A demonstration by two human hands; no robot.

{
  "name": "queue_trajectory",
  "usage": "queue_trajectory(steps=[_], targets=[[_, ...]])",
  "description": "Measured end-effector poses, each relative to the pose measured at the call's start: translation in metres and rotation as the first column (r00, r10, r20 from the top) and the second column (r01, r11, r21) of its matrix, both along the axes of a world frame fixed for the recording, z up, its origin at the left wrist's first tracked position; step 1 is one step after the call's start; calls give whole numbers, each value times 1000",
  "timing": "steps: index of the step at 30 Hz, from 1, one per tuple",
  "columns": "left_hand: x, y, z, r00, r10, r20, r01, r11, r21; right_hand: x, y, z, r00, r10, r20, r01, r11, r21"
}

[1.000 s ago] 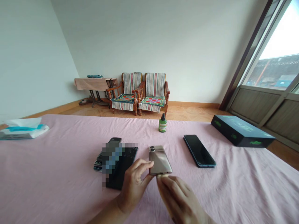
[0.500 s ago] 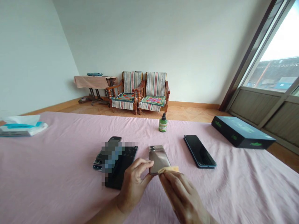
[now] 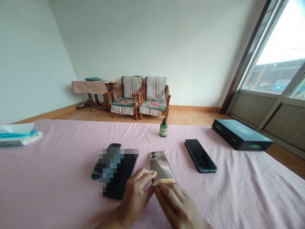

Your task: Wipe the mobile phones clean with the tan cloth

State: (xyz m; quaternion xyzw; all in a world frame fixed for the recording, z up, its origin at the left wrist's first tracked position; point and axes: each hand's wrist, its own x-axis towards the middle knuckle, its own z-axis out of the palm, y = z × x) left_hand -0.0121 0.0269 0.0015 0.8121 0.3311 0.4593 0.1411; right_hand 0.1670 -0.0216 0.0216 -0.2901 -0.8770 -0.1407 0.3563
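Note:
A silver-grey smartphone, camera side up, lies in front of me with its lenses at the far left corner. My left hand grips its near left edge between thumb and fingers. A folded yellowish cloth is pinched under the fingers of my right hand, pressed on the phone's near end. Left of my left hand is a black tablet-like device, partly pixelated. Beside it, several older phones sit stacked, also partly blurred out. Off to the right lies a dark smartphone, screen up.
Beyond the phone stands a green bottle with a black top. A black box with green print sits at the right, a tissue pack at the far left. Everything rests on a pink cloth. Two wooden armchairs stand behind.
My right hand and the cloth have shifted left along the phone's near end, from its right corner toward the left one. My left hand keeps its grip. The view has moved slightly.

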Motion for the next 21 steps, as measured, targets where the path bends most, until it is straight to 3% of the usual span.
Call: queue_trajectory(steps=[4, 8, 13, 16, 21], targets=[[0, -3, -2, 994, -62, -89, 54, 995, -83, 8, 6, -12, 982, 14, -190, -21, 999, -36], [-2, -6, 0, 979, -77, -189, 28, 968, -250, 20, 13, -27, 926, -171, -335, 102, 971, -215], [-6, -4, 1, 969, -36, -243, -41, 951, -306, 11, 14, -39, 957, -179, -227, 78, 916, -394], [-9, -2, -4, 962, -48, -267, -37, 952, -304, 1, 14, -43, 975, -163, -154, 87, 909, -407], [-10, -4, -7, 966, -50, -253, -49, 927, -372, -8, 19, -37, 963, -254, -86, 185, 861, -473]])
